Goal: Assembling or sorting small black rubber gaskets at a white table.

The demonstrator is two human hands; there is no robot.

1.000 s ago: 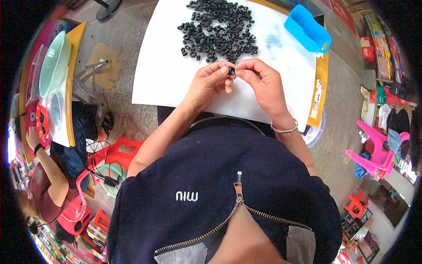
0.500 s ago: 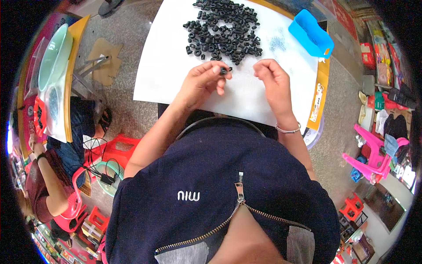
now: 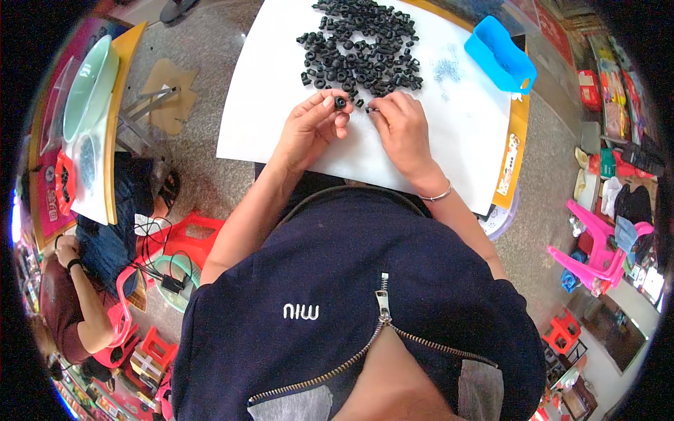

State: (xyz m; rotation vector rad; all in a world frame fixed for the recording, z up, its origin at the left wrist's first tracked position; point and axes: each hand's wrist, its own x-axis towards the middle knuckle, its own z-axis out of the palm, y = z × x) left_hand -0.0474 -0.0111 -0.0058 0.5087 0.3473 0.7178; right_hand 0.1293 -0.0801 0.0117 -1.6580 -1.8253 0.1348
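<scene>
My left hand [image 3: 306,133] pinches a small round black part with a hole in its face [image 3: 340,103] between thumb and forefinger, above the white table sheet [image 3: 267,119]. To its right, my right hand [image 3: 406,133] has thumb and fingertips closed around a tiny dark piece [image 3: 371,109], too small to make out in detail. Just beyond both hands spreads a heap of loose black plastic parts [image 3: 361,52], some with visible holes. A few strays lie between the heap and my fingertips.
A blue plastic bin [image 3: 500,59] stands at the table's far right corner. On a side table at left sits a pale green basin [image 3: 90,88], with a red basket [image 3: 64,184] nearby. Another person's arm [image 3: 90,302] shows at left; a pink stool [image 3: 597,242] is at right.
My right hand has moved left and down to the sheet and closed on a tiny piece. My left hand, still holding the black part, has shifted slightly left and turned the hole into view.
</scene>
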